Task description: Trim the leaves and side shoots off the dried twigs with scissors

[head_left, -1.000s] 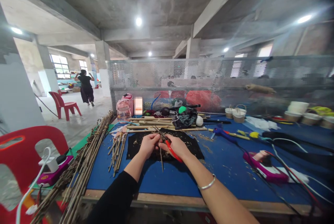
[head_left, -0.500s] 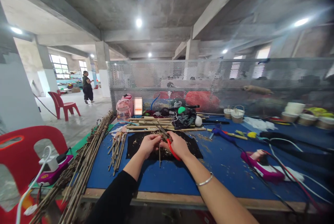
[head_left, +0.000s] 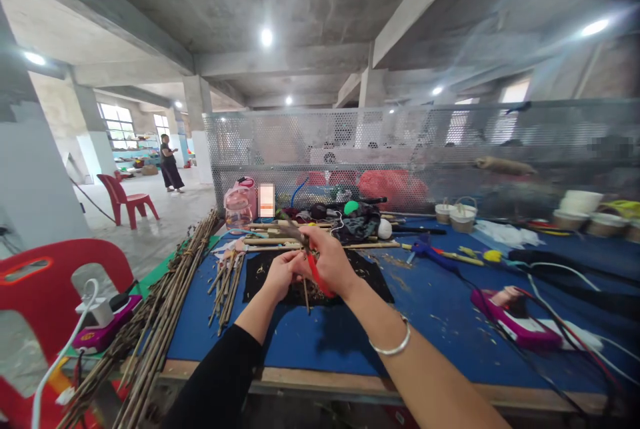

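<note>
My left hand [head_left: 281, 273] is closed round a thin brown stick [head_left: 305, 294] that hangs down over a black cloth [head_left: 367, 271] on the blue table [head_left: 420, 309]. My right hand [head_left: 327, 259] grips red-handled scissors [head_left: 314, 274], whose blades point up and left at the stick's upper end. Both hands meet just above the cloth, which is strewn with shavings. A silver bangle [head_left: 395, 346] sits on my right wrist.
A long bundle of twigs [head_left: 160, 322] lies along the table's left edge, short cut sticks [head_left: 226, 282] beside it. Bamboo poles [head_left: 280, 239], a pink jug [head_left: 239, 207], small baskets [head_left: 455, 214], a glue gun [head_left: 517, 322] and cables surround the work. A person stands far left by red chairs [head_left: 127, 199].
Both hands have risen a little off the cloth and shifted away from me, and the scissors now tilt up toward the stick's top. The far person has walked right.
</note>
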The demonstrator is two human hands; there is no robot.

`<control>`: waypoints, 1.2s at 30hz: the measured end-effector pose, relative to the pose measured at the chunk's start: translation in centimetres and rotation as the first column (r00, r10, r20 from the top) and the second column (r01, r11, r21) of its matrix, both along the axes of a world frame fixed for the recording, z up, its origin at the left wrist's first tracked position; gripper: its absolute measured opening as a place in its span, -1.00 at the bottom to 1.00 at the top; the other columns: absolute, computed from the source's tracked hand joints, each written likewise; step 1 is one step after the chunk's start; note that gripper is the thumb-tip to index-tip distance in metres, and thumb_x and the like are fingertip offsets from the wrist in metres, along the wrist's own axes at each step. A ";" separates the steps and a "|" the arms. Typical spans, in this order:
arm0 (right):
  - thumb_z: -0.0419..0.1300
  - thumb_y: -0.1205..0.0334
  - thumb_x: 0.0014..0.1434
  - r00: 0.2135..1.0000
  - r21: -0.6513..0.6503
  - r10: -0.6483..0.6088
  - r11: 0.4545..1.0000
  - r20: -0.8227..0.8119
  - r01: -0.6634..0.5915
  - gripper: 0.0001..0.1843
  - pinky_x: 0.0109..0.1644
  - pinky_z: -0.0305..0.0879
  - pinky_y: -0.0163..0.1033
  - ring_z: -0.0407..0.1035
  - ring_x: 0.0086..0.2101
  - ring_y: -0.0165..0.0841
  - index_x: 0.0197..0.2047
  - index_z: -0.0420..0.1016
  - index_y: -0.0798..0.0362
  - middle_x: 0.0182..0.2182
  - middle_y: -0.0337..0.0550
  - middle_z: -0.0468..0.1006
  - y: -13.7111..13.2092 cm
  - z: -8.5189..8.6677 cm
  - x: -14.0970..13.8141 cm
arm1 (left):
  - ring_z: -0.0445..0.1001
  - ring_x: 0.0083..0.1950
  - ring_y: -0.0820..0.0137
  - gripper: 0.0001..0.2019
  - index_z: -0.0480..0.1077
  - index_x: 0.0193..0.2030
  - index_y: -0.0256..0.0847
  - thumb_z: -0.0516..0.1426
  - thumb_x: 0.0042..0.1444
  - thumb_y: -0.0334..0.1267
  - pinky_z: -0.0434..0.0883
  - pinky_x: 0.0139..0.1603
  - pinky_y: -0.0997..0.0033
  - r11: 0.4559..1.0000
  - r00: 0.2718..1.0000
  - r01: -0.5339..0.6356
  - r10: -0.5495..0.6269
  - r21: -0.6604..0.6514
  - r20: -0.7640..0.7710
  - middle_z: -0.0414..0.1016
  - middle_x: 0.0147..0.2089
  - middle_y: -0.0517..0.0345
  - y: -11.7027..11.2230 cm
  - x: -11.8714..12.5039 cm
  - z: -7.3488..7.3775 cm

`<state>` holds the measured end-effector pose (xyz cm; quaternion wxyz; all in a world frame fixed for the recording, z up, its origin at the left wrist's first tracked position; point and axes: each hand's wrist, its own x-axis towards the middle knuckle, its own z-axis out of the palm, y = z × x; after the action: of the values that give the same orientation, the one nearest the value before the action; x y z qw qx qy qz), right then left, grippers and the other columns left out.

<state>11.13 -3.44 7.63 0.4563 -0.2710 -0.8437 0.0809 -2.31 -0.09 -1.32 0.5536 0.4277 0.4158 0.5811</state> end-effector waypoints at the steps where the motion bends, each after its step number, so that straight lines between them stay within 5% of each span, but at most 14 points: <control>1: 0.14 -0.17 -0.03 0.995 -0.090 -0.100 0.991 0.020 0.102 -0.40 -0.23 0.22 -0.28 0.32 -0.32 -0.33 -0.03 0.32 0.07 -0.25 -0.07 0.44 1.0 -0.8 0.4 | 0.34 -0.55 0.58 -0.61 0.45 -0.22 -0.32 0.26 -0.19 -0.13 0.22 -0.60 0.63 1.000 1.000 -0.002 0.001 0.015 0.025 0.44 -0.46 0.15 0.0 0.0 0.0; 5: 0.17 -0.13 -0.03 0.928 -0.323 -0.265 0.882 0.262 0.343 -0.47 -0.28 0.21 -0.28 0.37 -0.33 -0.28 -0.08 0.34 0.04 -0.31 -0.09 0.49 3.9 -4.6 2.4 | 0.38 -0.51 0.57 -0.60 0.46 -0.23 -0.31 0.29 -0.22 -0.13 0.20 -0.60 0.67 0.999 0.994 0.049 -0.051 0.023 0.096 0.44 -0.44 0.13 -0.2 0.1 0.2; 9: 0.21 -0.09 -0.05 0.937 -0.351 -0.194 0.889 0.290 0.293 -0.47 -0.23 0.22 -0.28 0.39 -0.25 -0.26 -0.05 0.33 0.02 -0.22 -0.08 0.50 3.6 -6.7 2.8 | 0.28 -0.59 0.64 -0.62 0.47 -0.31 -0.36 0.30 -0.23 -0.10 0.21 -0.60 0.65 0.990 0.988 0.142 -0.143 0.017 0.060 0.41 -0.49 0.16 -0.5 0.2 0.2; 25: 0.19 -0.07 -0.02 0.918 -0.292 -0.281 0.886 0.280 0.360 -0.55 -0.27 0.18 -0.31 0.41 -0.24 -0.26 -0.10 0.38 -0.03 -0.26 -0.13 0.52 1.9 -7.1 1.5 | 0.21 -0.69 0.66 -0.58 0.26 -0.47 -0.30 0.31 -0.31 -0.05 0.11 -0.70 0.66 0.993 0.992 0.116 -0.117 0.021 0.048 0.39 -0.56 0.23 -1.2 0.5 -0.1; 36: 0.14 -0.17 -0.02 0.892 -0.299 -0.304 0.863 0.335 0.407 -0.58 -0.35 0.19 -0.34 0.45 -0.30 -0.26 -0.18 0.45 -0.07 -0.36 -0.15 0.57 2.1 -7.3 1.8 | 0.27 -0.66 0.63 -0.61 0.29 -0.42 -0.29 0.29 -0.27 -0.04 0.17 -0.69 0.65 0.997 0.997 0.072 -0.071 0.002 -0.029 0.42 -0.52 0.20 -0.7 0.2 -0.8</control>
<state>12.97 -1.35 0.32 0.2834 -0.5110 -0.8041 0.1096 -2.16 -0.79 -2.12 0.5673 0.4516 0.4075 0.5551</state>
